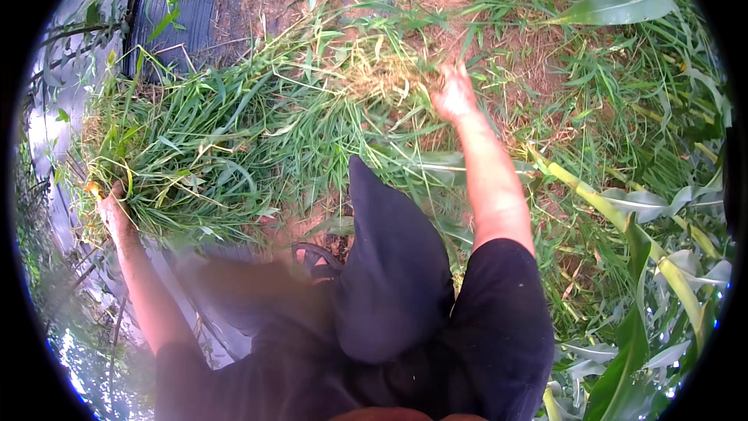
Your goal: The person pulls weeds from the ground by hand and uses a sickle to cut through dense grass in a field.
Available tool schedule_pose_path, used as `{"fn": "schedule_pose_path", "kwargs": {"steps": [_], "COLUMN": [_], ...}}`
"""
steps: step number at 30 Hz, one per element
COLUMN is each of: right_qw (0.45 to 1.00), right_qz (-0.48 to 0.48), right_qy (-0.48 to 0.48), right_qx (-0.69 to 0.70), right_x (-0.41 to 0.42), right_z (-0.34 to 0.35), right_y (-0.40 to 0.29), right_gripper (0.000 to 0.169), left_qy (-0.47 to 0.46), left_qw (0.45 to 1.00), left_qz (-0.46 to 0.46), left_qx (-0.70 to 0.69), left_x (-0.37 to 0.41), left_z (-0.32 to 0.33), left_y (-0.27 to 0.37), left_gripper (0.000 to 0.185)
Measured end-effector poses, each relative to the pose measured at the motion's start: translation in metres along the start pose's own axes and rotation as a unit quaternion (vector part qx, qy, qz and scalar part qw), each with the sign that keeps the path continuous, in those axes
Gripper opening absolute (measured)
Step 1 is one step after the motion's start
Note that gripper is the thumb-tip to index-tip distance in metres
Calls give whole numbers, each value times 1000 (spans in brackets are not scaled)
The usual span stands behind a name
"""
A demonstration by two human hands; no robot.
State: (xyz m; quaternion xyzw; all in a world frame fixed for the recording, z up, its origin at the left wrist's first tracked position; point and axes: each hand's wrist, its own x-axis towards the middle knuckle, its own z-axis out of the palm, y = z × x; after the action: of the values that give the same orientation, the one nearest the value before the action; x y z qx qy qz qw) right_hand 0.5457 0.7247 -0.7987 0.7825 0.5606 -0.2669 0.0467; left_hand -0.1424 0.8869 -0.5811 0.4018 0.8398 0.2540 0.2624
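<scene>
At the left, my left hand (117,213) is at the edge of a large heap of long green grass (210,134), with stems around its fingers; the fingers are partly hidden, so its hold cannot be told. My right hand (456,90) reaches forward over reddish soil, its blurred fingertips beside a tangle of pale, dry grass and roots (380,70). Whether any stems are between those fingers cannot be told. The heap stretches between my two hands, in front of my bent knee.
Black plastic sheeting (175,17) lies at the upper left, and shiny pale sheeting (52,128) along the left edge. Thick corn stalks (602,202) with broad leaves lean in from the right. More grass grows on the soil (526,64). My sandalled foot (315,260) is below the heap.
</scene>
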Motion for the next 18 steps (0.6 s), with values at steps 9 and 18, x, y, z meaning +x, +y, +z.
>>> {"fn": "schedule_pose_path", "kwargs": {"steps": [9, 18], "right_qw": [599, 432], "right_qz": [180, 178], "right_qy": [308, 250], "right_qx": [717, 848], "right_x": [-35, -124], "right_z": [76, 32], "right_y": [27, -33], "right_gripper": [28, 40], "left_qy": [-99, -104], "left_qw": [981, 977], "left_qz": [-27, 54], "left_qx": [-161, -175], "left_x": [-23, -28], "left_z": [42, 41], "left_y": [3, 12], "left_gripper": [34, 40]}}
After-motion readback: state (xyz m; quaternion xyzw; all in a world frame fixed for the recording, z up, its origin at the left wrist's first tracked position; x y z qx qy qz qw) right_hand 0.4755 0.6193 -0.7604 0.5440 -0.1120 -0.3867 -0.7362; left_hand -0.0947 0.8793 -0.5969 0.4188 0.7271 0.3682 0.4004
